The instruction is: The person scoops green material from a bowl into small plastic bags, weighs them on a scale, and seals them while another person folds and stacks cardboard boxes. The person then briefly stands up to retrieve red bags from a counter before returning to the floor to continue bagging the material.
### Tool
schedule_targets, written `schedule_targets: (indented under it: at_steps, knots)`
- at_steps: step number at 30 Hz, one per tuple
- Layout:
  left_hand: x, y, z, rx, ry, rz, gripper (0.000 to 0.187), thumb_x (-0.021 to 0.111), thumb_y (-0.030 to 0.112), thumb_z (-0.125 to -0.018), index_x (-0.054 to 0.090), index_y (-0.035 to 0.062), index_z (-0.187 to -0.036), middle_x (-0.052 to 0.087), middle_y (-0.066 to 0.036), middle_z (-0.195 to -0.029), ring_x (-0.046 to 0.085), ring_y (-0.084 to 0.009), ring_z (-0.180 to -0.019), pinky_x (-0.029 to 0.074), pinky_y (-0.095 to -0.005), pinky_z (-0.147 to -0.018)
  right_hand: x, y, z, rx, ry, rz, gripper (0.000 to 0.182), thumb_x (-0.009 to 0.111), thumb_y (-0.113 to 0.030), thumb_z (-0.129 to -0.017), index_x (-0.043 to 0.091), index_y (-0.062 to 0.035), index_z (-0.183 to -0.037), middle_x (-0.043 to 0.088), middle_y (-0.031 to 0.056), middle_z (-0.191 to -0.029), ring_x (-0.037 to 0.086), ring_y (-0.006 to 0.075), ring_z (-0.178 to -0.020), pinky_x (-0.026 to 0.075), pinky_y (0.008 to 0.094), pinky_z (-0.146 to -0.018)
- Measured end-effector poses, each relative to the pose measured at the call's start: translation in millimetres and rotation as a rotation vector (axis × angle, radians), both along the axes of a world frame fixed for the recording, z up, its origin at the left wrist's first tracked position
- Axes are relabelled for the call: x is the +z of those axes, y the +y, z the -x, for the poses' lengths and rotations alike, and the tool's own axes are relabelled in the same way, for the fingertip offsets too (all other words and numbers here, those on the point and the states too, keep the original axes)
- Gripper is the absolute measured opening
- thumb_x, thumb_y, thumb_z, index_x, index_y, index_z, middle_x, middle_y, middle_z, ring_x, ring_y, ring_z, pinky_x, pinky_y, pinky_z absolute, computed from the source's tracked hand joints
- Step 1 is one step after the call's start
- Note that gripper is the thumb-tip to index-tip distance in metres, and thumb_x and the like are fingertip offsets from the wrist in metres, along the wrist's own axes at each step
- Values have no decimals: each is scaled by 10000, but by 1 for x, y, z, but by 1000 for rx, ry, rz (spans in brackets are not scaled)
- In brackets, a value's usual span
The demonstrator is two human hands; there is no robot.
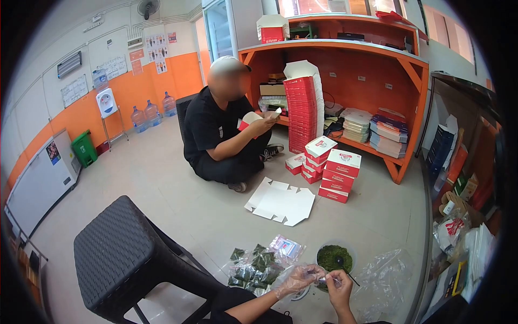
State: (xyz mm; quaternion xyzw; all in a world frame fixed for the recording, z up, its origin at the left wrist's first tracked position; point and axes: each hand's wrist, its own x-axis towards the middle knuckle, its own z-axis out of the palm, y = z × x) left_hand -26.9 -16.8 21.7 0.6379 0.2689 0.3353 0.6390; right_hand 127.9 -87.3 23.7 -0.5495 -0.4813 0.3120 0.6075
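Observation:
My left hand (pixel 299 279), in a clear plastic glove, pinches what looks like a small clear plastic bag (pixel 322 280). My bare right hand (pixel 339 287) meets it there, fingers closed on the same piece. Just beyond them stands a tub of green flakes (pixel 330 256) with a black-handled spoon (pixel 348 274) in it. Left of my hands lie several clear bags filled with green flakes (pixel 259 263). A pack of small plastic bags (pixel 287 248) sits behind these. Part of a white-rimmed container (pixel 300 295) shows below my left hand.
A co-worker (pixel 221 124) sits on the floor holding a carton. Flat white cardboard (pixel 281 201) and stacked red-and-white boxes (pixel 340 174) lie ahead. A black stool (pixel 121 245) stands left, crumpled clear plastic (pixel 384 278) right. An orange shelf (pixel 345 48) stands behind.

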Motion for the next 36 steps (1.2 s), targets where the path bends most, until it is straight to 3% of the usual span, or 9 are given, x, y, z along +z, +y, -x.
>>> schedule_targets:
  at_steps: [8, 11, 15, 17, 22, 27, 30, 31, 36]
  knots:
    - [17, -6, 3, 43, -1, 50, 166, 628, 205, -911, 628, 42, -940, 604, 1, -865, 549, -78, -831, 456, -243, -751, 4, -1, 3, 42, -41, 67, 79, 628, -56, -862, 597, 17, -854, 625, 38, -717, 592, 77, -674, 477, 234, -614]
    - [-19, 2, -7, 118, -38, 63, 167, 622, 212, -915, 628, 47, -940, 599, 11, -843, 526, -73, -820, 436, -240, -743, 2, 1, 1, 37, -105, 76, 80, 625, -60, -862, 600, 14, -850, 633, 53, -719, 599, 92, -667, 479, 243, -618]
    - [10, 1, 3, 224, -18, 41, 170, 623, 210, -915, 625, 43, -945, 591, 18, -847, 507, -68, -792, 427, -232, -717, 3, 0, -2, -32, -188, 33, 95, 649, -78, -837, 612, 9, -825, 638, 69, -689, 592, 108, -622, 467, 268, -594]
    - [18, 0, 6, 266, 111, 66, 161, 625, 201, -914, 626, 43, -947, 586, 24, -838, 502, -63, -785, 425, -227, -710, 2, 1, -4, -50, -172, 11, 91, 654, -73, -835, 610, 7, -824, 632, 61, -689, 583, 101, -625, 463, 260, -604]
    - [12, 0, -3, 331, 63, 29, 134, 585, 171, -937, 593, 37, -932, 536, 44, -815, 469, -45, -780, 406, -214, -707, 0, 1, -8, -132, 6, 18, 78, 660, -43, -838, 599, 5, -829, 598, 22, -715, 549, 73, -670, 446, 225, -642]
    - [8, 2, 7, 194, -253, 175, 124, 652, 157, -893, 621, 51, -948, 617, -8, -909, 550, -71, -873, 448, -232, -768, 23, -5, 9, -23, 232, -47, 47, 611, -11, -888, 574, 18, -884, 553, 5, -841, 515, 47, -763, 418, 181, -690]
    - [39, -5, 13, 82, -165, 158, 149, 692, 135, -858, 637, 35, -954, 638, -27, -931, 571, -83, -883, 459, -238, -770, 36, -5, 20, 12, 218, -68, 37, 592, -15, -902, 564, 9, -907, 570, 11, -847, 539, 51, -775, 438, 184, -705]
    - [37, -6, 11, 72, -237, 274, 171, 723, 128, -828, 657, 20, -943, 655, -42, -920, 590, -91, -858, 473, -243, -768, 35, -5, 24, 18, 192, -95, 32, 585, -15, -906, 563, 5, -917, 568, 12, -875, 536, 51, -794, 438, 183, -716]
    - [29, -1, 17, 78, -235, 212, 149, 720, 127, -832, 671, 15, -915, 664, -48, -885, 593, -90, -821, 473, -237, -738, 37, -3, 29, 67, 150, -30, 35, 573, -28, -916, 561, 5, -914, 572, 12, -855, 547, 55, -791, 436, 184, -719]
